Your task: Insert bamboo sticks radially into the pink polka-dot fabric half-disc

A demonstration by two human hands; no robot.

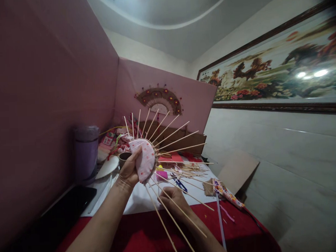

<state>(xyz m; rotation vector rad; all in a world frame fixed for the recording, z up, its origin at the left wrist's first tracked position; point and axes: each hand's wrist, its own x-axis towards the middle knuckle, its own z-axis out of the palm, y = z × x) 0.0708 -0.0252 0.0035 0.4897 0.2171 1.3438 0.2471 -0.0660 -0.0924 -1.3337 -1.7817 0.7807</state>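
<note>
My left hand [129, 170] is closed on a half-round fan base [147, 160] covered in pale pink cloth with red dots, the thumb lying on its face. Thin wooden sticks [172, 133] spread out from its curved edge like rays, from upward round to the lower right. Below the base, behind the lower sticks, my right hand [174, 200] has its fingers curled together near the white sheet [137, 202]. Whatever those fingertips pinch, if anything, is too small to make out.
A blue utility knife [179, 183] and a magenta block [161, 175] lie past my right hand. At left stand a purple bottle [86, 158] and a black phone [77, 199]. A flower-patterned tool [228, 194] rests at right. A decorated fan [172, 98] hangs on the pink board.
</note>
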